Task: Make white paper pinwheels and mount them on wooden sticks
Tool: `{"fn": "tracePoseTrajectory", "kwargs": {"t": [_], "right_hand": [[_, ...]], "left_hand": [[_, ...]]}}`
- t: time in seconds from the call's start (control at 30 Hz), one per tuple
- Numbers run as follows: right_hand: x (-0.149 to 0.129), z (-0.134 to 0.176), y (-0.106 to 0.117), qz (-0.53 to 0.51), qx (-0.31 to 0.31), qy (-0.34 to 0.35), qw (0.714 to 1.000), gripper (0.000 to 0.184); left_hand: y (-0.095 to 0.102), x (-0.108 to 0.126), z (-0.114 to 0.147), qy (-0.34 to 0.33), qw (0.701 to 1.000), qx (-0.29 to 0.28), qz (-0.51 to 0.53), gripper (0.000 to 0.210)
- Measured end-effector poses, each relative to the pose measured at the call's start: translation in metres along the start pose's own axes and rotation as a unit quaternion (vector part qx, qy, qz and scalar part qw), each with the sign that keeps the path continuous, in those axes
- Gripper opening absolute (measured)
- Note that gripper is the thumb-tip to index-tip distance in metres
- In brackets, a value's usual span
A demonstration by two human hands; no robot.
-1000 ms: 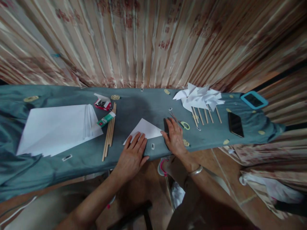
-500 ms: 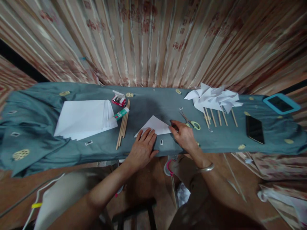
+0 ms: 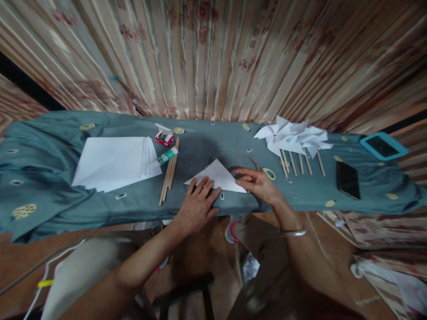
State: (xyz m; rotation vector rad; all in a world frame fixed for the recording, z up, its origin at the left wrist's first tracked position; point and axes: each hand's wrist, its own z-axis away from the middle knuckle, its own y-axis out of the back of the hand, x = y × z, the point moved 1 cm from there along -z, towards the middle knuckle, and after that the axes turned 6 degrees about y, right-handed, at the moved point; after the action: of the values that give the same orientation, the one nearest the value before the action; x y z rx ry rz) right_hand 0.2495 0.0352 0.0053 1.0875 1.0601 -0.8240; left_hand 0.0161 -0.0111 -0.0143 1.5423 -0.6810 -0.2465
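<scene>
A white sheet of paper [image 3: 220,174], folded into a triangle, lies on the cloth in front of me. My left hand [image 3: 197,201] rests palm down across its lower left part, fingers spread and pressing it. At the paper's right edge, my right hand [image 3: 258,183] has its fingers stretched out and apart, the tips touching the slanting side near the right corner. Just behind that hand lie scissors [image 3: 267,172] with yellow-green handles, partly hidden by it. Left of my left hand, several thin wooden sticks [image 3: 169,173] lie side by side.
A stack of white paper [image 3: 111,162] lies at the left. A green glue tube [image 3: 167,156] touches the sticks, near an opened red box [image 3: 164,137] of small metal pieces. Paper pinwheels [image 3: 293,137] on sticks, a black phone [image 3: 347,180] and a blue-framed device [image 3: 383,146] are at the right.
The folded paper has turned slightly, its right corner now lower and farther right. My right hand has loosened from that corner and its fingers have stretched out. My left hand stays on the paper.
</scene>
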Motion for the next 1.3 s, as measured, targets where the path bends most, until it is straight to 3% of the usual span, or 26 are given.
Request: {"fn": "tracePoseTrajectory", "kwargs": {"t": [0.2, 0.5, 0.7, 0.9, 1.07, 1.17, 1.3], "right_hand": [[-0.007, 0.002, 0.004, 0.013, -0.023, 0.023, 0.999, 0.051], [0.001, 0.004, 0.002, -0.005, -0.067, -0.024, 0.997, 0.034], [0.003, 0.004, 0.005, -0.017, -0.064, -0.05, 0.997, 0.034], [0.003, 0.011, 0.016, -0.032, -0.075, -0.069, 0.994, 0.037], [0.005, 0.013, 0.019, -0.034, -0.059, -0.068, 0.995, 0.036], [0.002, 0.014, 0.017, -0.038, -0.058, -0.073, 0.995, 0.034], [-0.007, 0.018, 0.014, -0.054, -0.073, -0.083, 0.992, 0.028]], "left_hand": [[-0.001, -0.001, 0.0, 0.0, 1.0, -0.002, 0.008, 0.05], [-0.003, -0.004, 0.002, -0.01, 1.0, 0.002, 0.003, 0.052], [0.001, -0.008, 0.007, -0.019, 1.0, 0.007, -0.008, 0.053], [0.006, -0.031, 0.02, -0.003, 0.999, 0.03, -0.032, 0.053], [0.013, -0.053, 0.029, 0.033, 0.992, 0.101, -0.061, 0.06], [0.013, -0.041, 0.029, 0.0, 0.992, 0.115, -0.055, 0.062], [0.003, -0.011, 0.024, -0.063, 0.997, 0.05, -0.01, 0.059]]}}
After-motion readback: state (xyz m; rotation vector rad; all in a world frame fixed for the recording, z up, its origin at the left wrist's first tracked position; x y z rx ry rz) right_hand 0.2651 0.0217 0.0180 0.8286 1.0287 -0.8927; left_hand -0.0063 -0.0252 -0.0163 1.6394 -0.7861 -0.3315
